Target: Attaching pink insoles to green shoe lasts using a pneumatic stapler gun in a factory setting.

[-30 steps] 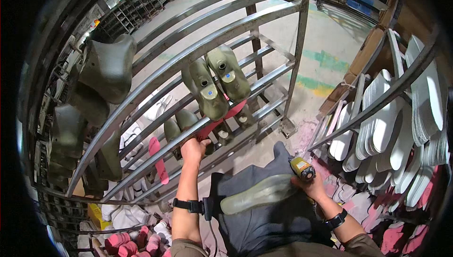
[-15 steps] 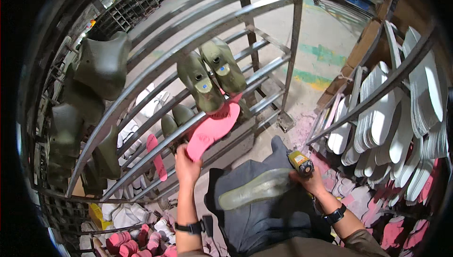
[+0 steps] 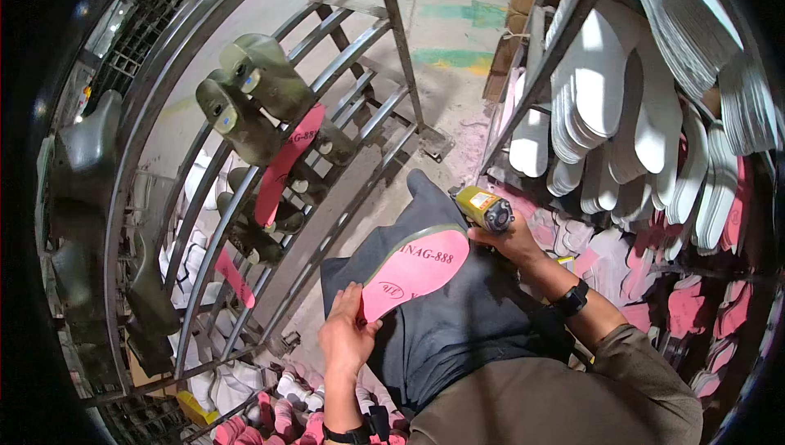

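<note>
A pink insole [image 3: 417, 273] with dark print lies over the flat underside of an olive-green shoe last [image 3: 406, 238], which rests on the dark cloth [image 3: 441, 355] across my lap. Only a thin rim of the last shows around the insole. My left hand [image 3: 347, 335] pinches the insole's narrow end between thumb and fingers. My right hand [image 3: 517, 241] is wrapped round a yellow power tool [image 3: 484, 206] with a round black end cap, beside the insole's wide end. The tool's far end is hidden.
On the left stands a metal rack [image 3: 352, 51] bearing a pair of green lasts [image 3: 266, 77] and another pink insole [image 3: 286, 169]. White insoles [image 3: 593, 69] hang in stacks on a rack at right. Pink and white pieces [image 3: 286, 412] fill the lower left.
My left hand has brought the pink insole from the rack side down onto the last on my lap. The view has swung right; my right hand still holds the tool.
</note>
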Demonstrator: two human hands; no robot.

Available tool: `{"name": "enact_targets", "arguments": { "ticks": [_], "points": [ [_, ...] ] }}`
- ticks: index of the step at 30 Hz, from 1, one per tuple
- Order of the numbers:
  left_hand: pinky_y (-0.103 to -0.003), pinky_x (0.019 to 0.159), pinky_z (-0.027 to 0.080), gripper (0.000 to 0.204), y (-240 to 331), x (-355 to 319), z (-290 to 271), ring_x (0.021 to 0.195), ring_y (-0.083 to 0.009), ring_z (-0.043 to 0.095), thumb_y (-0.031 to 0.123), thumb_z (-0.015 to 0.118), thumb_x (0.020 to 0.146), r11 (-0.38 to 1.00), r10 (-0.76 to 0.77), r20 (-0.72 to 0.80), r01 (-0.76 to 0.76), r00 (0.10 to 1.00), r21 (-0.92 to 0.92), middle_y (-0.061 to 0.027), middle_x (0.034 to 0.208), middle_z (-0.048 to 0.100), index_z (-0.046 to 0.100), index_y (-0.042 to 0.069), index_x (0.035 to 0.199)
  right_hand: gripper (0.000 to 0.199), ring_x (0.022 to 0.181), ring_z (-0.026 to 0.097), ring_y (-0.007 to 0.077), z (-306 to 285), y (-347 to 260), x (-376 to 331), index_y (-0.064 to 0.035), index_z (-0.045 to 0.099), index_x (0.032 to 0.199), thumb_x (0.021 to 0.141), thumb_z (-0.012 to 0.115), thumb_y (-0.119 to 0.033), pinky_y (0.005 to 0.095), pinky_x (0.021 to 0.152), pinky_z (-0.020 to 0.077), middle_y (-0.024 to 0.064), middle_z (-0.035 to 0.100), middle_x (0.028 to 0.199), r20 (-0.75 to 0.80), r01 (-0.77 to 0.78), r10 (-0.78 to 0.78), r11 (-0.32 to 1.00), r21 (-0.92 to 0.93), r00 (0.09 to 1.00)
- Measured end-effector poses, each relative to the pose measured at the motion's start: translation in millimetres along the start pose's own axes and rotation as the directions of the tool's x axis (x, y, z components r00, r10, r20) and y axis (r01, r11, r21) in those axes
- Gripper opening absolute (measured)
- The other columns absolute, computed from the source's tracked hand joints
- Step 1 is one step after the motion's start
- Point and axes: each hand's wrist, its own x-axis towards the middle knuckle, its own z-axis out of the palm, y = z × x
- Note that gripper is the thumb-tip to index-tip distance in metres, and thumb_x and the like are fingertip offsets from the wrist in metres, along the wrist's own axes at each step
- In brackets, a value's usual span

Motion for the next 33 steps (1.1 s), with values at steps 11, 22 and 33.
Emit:
{"name": "enact_targets", "arguments": {
  "ticks": [11,22,33],
  "points": [
    [-0.041,0.097,0.044,0.071,13,-20,26,0.117,-0.0406,0.05,0.003,0.075,0.061,0.996,0.035,-0.177,-0.02,0.984,0.083,-0.0207,0.122,0.056,0.05,0.004,0.128,0.038,0.076,0.052,0.0084,-3,-13,-17,0.0,0.06,0.098,0.074,0.079,-0.023,0.0263,0.072,0.0449,0.0001,0.059,0.082,0.078,-0.1,0.104,0.994,-0.055,0.992],
    [-0.039,0.099,0.042,0.074,21,-9,25,0.119,-0.0396,0.049,0.0,0.078,0.058,0.995,-0.099,-0.095,0.101,0.991,0.015,-0.0216,0.122,0.056,0.051,0.003,0.127,0.039,0.074,0.055,0.0113,-1,2,-6,-0.0004,0.063,0.094,0.072,0.08,-0.028,0.0287,0.072,0.0466,0.0048,0.062,0.079,0.005,-0.029,0.029,0.998,-0.061,1.0],
    [-0.03,0.087,0.048,0.075,14,1,22,0.106,-0.0261,0.062,-0.005,0.077,0.057,0.99,-0.132,-0.07,0.134,0.989,0.032,-0.0184,0.124,0.057,0.052,0.004,0.127,0.056,0.097,0.058,0.0126,-34,-36,-19,-0.0006,0.056,0.118,0.073,0.079,-0.026,0.028,0.09,0.0444,0.0068,0.064,0.107,0.115,-0.232,0.243,0.968,-0.1,0.963]
  ]
}}
